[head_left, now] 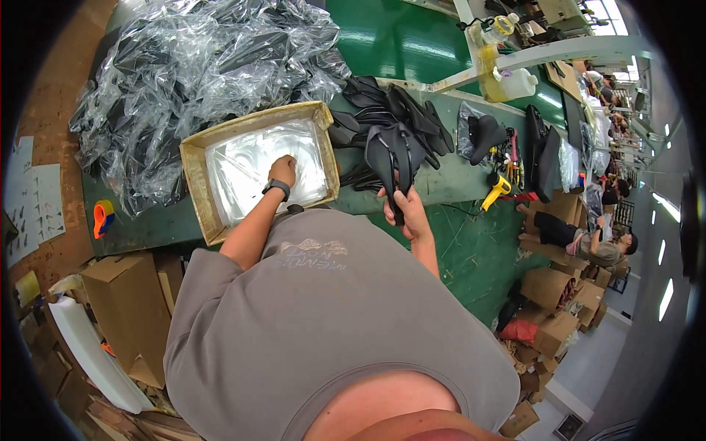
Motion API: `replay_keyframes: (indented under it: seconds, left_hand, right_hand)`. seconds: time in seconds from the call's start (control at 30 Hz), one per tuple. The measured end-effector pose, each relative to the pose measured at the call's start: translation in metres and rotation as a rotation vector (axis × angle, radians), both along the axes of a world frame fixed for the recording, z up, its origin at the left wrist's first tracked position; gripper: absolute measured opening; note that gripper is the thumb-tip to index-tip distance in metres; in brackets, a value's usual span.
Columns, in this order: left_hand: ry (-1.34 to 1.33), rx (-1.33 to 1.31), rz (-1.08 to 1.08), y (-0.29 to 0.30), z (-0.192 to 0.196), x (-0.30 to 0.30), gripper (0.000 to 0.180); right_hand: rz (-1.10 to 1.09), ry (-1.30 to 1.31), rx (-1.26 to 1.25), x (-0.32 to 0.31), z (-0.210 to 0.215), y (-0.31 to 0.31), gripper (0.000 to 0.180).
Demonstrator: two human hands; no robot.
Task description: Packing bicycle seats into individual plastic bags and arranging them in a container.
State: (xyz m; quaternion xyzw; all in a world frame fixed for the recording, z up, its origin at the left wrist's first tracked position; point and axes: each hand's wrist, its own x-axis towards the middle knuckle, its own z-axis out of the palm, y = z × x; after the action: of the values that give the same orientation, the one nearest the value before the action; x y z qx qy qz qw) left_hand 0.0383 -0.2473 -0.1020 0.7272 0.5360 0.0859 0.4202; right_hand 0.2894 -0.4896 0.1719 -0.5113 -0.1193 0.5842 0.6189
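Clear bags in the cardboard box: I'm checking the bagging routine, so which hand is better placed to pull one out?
Probably the left hand: it already rests on the clear bags, while the right hand holds a black saddle.

Left hand (282, 170) fingertips blurred in clear bags (254, 165) — count untellable.

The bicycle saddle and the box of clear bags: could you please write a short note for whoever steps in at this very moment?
Left hand: reaching into the cardboard box, fingers on the stack of clear plastic bags; no bag lifted yet.
Right hand: gripping a black bicycle saddle by its narrow end, unbagged.
Behind it: a pile of bare black saddles on the green table; a heap of bagged saddles at the far left.
Left, judging by this: the held saddle and the bare pile are not bagged.
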Motion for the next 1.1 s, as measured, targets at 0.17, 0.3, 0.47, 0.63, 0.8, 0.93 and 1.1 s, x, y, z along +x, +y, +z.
replay_keyframes:
  seconds: [0.17, 0.3, 0.47, 0.63, 0.8, 0.93, 1.1]
  left_hand:
    - [-0.349, -0.126, 0.153, -0.001, 0.105, -0.028, 0.021]
    - [-0.327, 0.433, -0.090, -0.022, 0.215, -0.051, 0.017]
    - [-0.190, 0.241, -0.295, -0.064, 0.260, -0.057, 0.023]
    - [-0.982, -0.664, 0.241, -0.078, 0.235, -0.078, 0.023]
    - [-1.702, -1.200, 0.400, -0.017, 0.234, -0.115, 0.022]
    - [-1.241, -1.034, 0.279, -0.005, 0.247, -0.093, 0.011]
    - [-0.924, -0.292, 0.122, -0.029, 0.292, -0.022, 0.023]
  right_hand:
    - [-0.018, -0.239, -0.173, -0.032, -0.012, 0.019, 0.048]
    - [0.092, 0.052, -0.049, -0.061, -0.006, 0.053, 0.043]
    - [0.315, 0.461, -0.049, -0.117, -0.006, 0.095, 0.036]
    - [0.057, 0.368, -0.079, -0.127, -0.007, 0.090, 0.029]
    - [-0.188, 0.991, 0.236, -0.092, -0.022, 0.042, 0.027]
    - [0.044, 0.212, 0.319, -0.088, 0.000, 0.003, 0.037]
    - [0.293, -0.582, -0.118, -0.101, 0.034, 0.000, 0.052]
